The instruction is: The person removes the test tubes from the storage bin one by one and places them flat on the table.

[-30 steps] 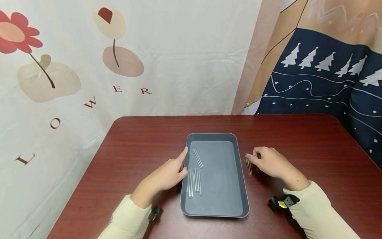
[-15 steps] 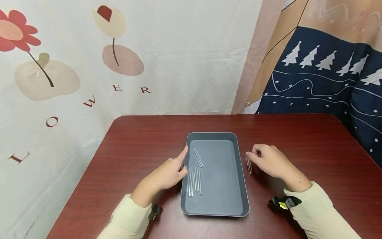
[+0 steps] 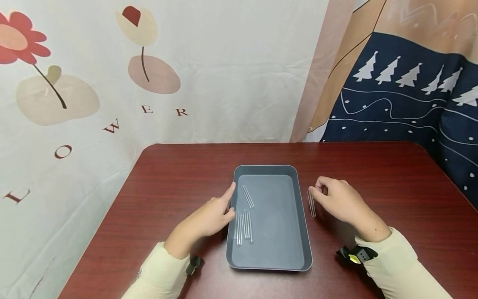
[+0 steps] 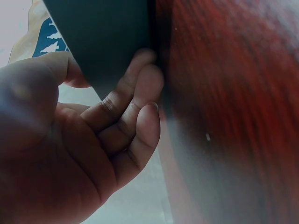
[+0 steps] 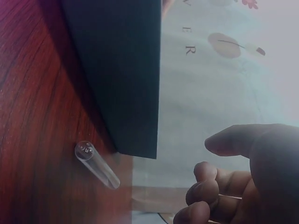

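A grey rectangular tray [image 3: 271, 265] stands on the table, with several clear glass test tubes [image 3: 245, 226] lying along its left side. My left hand [image 3: 209, 218] holds the tray's left wall. Its thumb reaches over the rim and its fingers [image 4: 148, 86] rest against the outer side. To the right of the tray, a single test tube [image 5: 98, 165] lies on the table. My right hand [image 3: 341, 201] hovers just above and right of that tube, thumb and fingers loosely bent and apart, holding nothing. In the head view the fingertips hide part of the tube's far end.
The reddish-brown wooden table [image 3: 179, 166] reaches back to a printed wall cloth [image 3: 239, 83]. A dark blue cloth with white trees [image 3: 396, 91] hangs at the back right. The tray's raised wall [image 5: 117, 79] stands between the lone tube and the others.
My right hand has moved slightly away from me, while the lone tube stays on the table beside the tray. The left hand keeps its place on the tray. The head view has shifted a little.
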`<control>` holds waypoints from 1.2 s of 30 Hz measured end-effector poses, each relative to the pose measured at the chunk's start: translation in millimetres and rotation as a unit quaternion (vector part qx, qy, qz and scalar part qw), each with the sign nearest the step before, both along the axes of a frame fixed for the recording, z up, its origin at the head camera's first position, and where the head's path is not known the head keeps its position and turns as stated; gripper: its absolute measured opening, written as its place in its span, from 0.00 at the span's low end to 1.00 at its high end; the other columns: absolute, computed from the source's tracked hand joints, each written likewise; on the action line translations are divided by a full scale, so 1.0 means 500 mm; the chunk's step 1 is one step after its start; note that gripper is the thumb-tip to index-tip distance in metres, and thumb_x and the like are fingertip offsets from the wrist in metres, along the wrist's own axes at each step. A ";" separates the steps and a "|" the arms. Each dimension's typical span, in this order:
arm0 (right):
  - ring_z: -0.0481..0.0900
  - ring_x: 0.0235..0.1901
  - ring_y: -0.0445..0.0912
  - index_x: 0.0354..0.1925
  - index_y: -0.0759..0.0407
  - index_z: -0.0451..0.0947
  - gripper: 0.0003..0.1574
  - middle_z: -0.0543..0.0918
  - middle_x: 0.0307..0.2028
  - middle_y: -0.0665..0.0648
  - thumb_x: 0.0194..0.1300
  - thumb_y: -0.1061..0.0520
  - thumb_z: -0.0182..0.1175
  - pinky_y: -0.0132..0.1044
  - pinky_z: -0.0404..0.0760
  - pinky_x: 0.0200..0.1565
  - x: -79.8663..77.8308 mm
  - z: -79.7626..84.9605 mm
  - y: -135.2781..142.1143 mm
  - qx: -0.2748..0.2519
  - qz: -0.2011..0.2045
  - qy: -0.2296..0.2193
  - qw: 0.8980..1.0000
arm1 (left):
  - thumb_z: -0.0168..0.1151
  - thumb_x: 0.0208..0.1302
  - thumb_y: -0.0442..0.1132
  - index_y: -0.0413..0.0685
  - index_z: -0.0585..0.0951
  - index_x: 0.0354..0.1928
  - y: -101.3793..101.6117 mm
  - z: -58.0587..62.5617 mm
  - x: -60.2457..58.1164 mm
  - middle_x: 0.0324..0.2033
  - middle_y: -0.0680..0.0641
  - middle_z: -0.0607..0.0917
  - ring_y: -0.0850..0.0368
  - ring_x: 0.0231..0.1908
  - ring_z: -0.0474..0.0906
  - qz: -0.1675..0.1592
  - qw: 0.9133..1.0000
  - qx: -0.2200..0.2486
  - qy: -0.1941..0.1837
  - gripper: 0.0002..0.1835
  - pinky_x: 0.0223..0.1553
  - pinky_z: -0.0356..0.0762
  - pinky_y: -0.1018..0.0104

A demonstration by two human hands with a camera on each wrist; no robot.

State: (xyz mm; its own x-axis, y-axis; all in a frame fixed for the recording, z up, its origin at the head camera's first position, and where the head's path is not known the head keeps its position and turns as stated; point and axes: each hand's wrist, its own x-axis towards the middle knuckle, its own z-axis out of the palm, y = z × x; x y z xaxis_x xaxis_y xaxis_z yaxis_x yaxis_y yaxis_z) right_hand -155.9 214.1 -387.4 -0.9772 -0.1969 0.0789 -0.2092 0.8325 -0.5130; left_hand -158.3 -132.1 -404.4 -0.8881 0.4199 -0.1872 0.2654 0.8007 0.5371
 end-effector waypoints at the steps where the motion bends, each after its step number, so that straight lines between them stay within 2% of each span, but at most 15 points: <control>1: 0.65 0.16 0.41 0.24 0.49 0.71 0.17 0.67 0.13 0.47 0.72 0.49 0.57 0.33 0.64 0.20 0.001 0.001 -0.002 0.000 -0.001 0.004 1.000 | 0.50 0.67 0.39 0.50 0.45 0.81 0.000 0.000 0.000 0.13 0.58 0.62 0.65 0.15 0.56 0.000 1.000 0.001 -0.001 0.42 0.22 0.64 0.70; 12: 0.66 0.16 0.38 0.29 0.48 0.76 0.12 0.73 0.18 0.44 0.71 0.50 0.58 0.32 0.66 0.21 0.018 0.012 -0.023 -0.003 0.008 0.032 0.999 | 0.50 0.68 0.39 0.50 0.45 0.81 0.003 0.000 -0.002 0.13 0.57 0.62 0.64 0.15 0.57 0.000 1.000 0.001 -0.006 0.42 0.21 0.64 0.70; 16: 0.67 0.16 0.38 0.30 0.48 0.77 0.11 0.74 0.18 0.43 0.71 0.50 0.59 0.31 0.67 0.21 0.025 0.018 -0.033 -0.006 0.015 0.030 0.999 | 0.51 0.68 0.39 0.51 0.44 0.81 0.002 -0.001 -0.001 0.13 0.57 0.62 0.64 0.15 0.57 0.005 1.000 0.001 -0.008 0.43 0.21 0.64 0.70; 21: 0.66 0.16 0.37 0.31 0.48 0.77 0.10 0.73 0.16 0.42 0.71 0.49 0.60 0.31 0.66 0.20 0.035 0.024 -0.043 -0.007 0.020 0.028 0.999 | 0.51 0.68 0.39 0.52 0.44 0.81 0.001 -0.003 -0.001 0.13 0.57 0.63 0.64 0.15 0.58 0.009 1.000 0.001 -0.006 0.43 0.21 0.64 0.69; 31: 0.65 0.17 0.36 0.30 0.46 0.76 0.10 0.70 0.17 0.42 0.71 0.50 0.60 0.30 0.66 0.22 0.050 0.031 -0.063 -0.015 0.026 0.061 0.998 | 0.51 0.68 0.39 0.51 0.45 0.81 0.000 -0.002 -0.001 0.13 0.57 0.63 0.64 0.15 0.58 0.006 1.000 0.002 0.000 0.42 0.21 0.64 0.70; 36: 0.64 0.18 0.35 0.30 0.45 0.76 0.10 0.69 0.18 0.42 0.70 0.49 0.61 0.29 0.65 0.22 0.059 0.033 -0.079 -0.022 0.034 0.058 0.997 | 0.51 0.68 0.39 0.51 0.44 0.81 -0.001 -0.004 0.001 0.13 0.57 0.63 0.64 0.14 0.58 0.004 1.000 0.000 0.003 0.42 0.21 0.65 0.70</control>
State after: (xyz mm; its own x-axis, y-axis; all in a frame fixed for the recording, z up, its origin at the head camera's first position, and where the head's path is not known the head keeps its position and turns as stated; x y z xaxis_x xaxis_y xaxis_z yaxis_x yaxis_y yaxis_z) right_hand -126.3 174.4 -370.8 -0.9452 -0.2572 0.2009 -0.3253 0.7916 -0.5172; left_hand -157.9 -132.5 -406.3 -0.8926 0.4126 -0.1819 0.2617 0.8025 0.5362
